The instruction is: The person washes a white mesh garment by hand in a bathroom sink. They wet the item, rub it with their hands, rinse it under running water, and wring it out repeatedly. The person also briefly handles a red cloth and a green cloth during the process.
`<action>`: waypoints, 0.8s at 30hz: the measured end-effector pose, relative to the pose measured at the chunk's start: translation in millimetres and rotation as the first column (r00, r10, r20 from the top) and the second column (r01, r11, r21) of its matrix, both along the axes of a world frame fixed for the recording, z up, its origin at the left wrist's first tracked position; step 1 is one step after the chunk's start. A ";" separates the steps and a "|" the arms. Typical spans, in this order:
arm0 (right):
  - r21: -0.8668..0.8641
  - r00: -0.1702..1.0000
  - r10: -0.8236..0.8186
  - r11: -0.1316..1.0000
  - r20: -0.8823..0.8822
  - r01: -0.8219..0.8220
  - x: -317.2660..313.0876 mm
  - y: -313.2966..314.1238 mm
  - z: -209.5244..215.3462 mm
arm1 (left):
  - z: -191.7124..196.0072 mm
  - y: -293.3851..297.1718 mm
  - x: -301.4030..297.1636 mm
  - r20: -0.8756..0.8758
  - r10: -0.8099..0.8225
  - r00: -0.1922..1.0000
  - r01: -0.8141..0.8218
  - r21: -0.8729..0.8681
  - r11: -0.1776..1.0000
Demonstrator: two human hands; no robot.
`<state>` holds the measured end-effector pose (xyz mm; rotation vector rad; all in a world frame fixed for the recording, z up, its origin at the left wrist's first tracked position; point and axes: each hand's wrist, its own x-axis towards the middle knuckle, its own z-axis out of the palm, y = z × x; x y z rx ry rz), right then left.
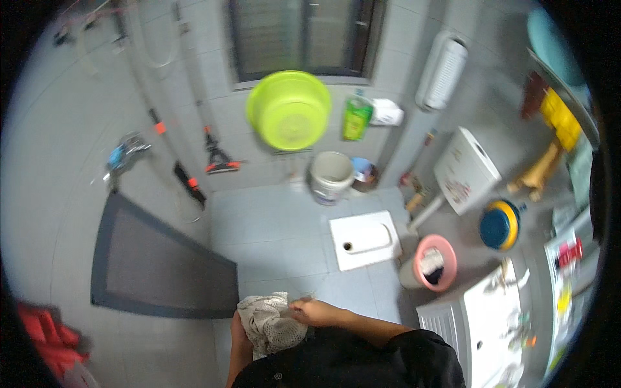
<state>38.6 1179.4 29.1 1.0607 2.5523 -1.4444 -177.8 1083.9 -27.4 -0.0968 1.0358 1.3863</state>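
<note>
1. The cloth [272, 323], pale with a dark small pattern, is in the air at the near middle of the scene, just before the black shirt [362, 362], and between the two hands.

2. The cloth is crumpled, so its long axis is not sharp; I judge that it runs from far left to near right. It has no clear front end; one loose fold points toward the far side.

3. The left hand [239, 331] is at the left edge of the cloth and touches it. Its fingers are mostly hidden by the cloth, so I cannot tell if they are closed. From here the cloth lies to the right.

4. The right hand [312, 312] is at the far right edge. Its fingers [297, 306] look curled and closed on this edge. From them the cloth lies to the left and near. Both hands are about equally near.

5. To the left stands a grey panel [168, 258] with dark frame.

6. To the far right, the squat toilet [365, 240] is set in the floor; farther right is a pink bucket [437, 242] with clothes inside.

7. On the far wall hangs a green basin [291, 110].
</note>
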 end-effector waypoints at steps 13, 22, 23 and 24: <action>0.355 0.095 -0.977 0.022 -0.189 0.935 361.3 -107.1 -4.4 | -60.5 86.6 118.9 0.029 -0.523 0.852 0.520 -0.164 0.838; 0.209 -0.467 -0.640 -0.699 -0.610 0.684 672.3 -111.0 -35.6 | -4.8 97.1 276.1 -0.201 -0.536 0.820 0.560 0.086 0.824; 0.192 -0.424 -0.625 -0.681 -0.656 0.707 696.9 -109.2 -46.0 | 10.3 94.6 293.8 -0.254 -0.511 0.821 0.540 0.057 0.840; 0.127 -0.407 -0.583 -0.666 -0.703 0.735 712.9 -104.2 -54.3 | 10.0 92.3 299.4 -0.208 -0.506 0.837 0.519 0.009 0.855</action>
